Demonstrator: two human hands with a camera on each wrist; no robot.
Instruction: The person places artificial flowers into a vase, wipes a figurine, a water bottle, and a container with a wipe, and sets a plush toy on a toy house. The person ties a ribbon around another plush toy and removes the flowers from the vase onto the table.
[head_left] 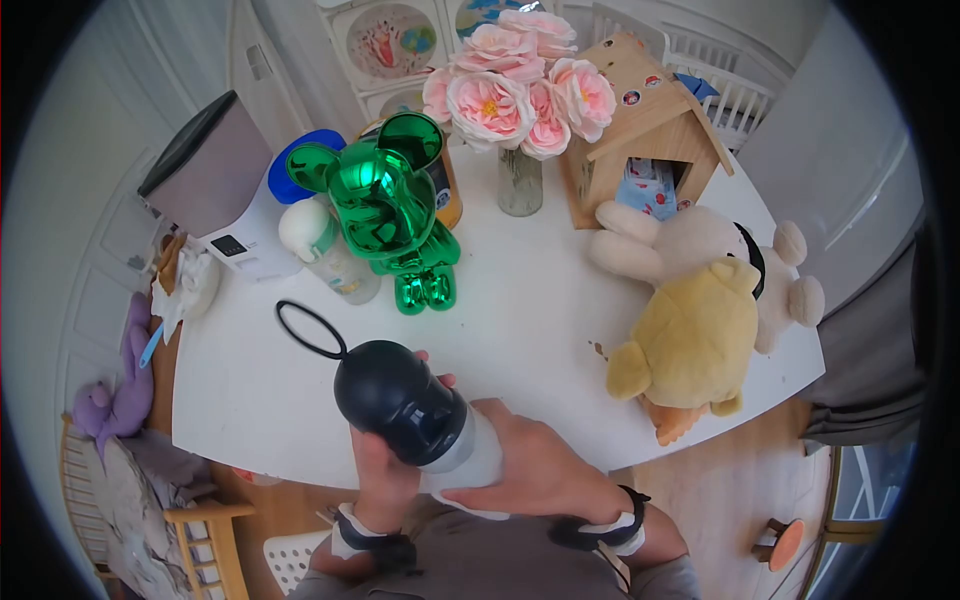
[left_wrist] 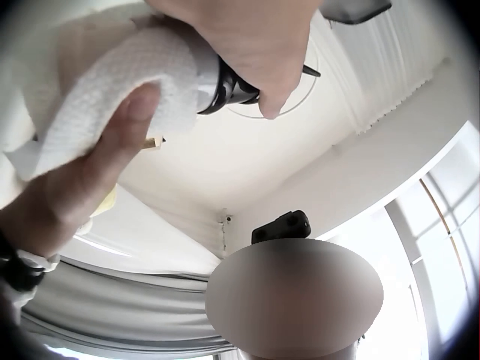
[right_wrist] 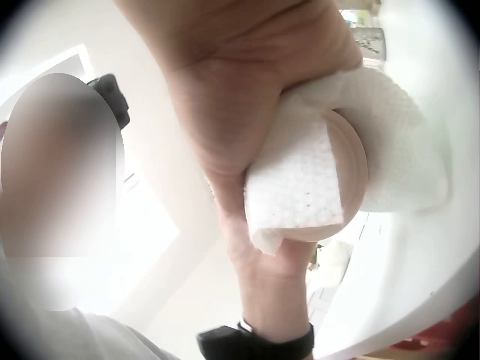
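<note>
Left hand (head_left: 388,483) of mine curls round the black top (head_left: 390,385) of a bottle (head_left: 468,455); my right hand (head_left: 545,465) grips its pale end with a white paper towel (right_wrist: 296,180). It's by the near side of a white table (head_left: 530,280). From it, a shiny green bear (head_left: 385,205) stands at twelve o'clock, a purple toy (head_left: 130,395) off the table at nine.

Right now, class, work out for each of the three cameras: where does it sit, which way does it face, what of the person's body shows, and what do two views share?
Head: worn on the head, facing forward and down at the bottle and table; left hand, right hand and forearms show.
Left wrist: facing up past the bottle; both hands and the blurred head show.
Right wrist: facing the bottle's base; both hands and the blurred head show.
Shared: both wrist views show the white cloth.
</note>
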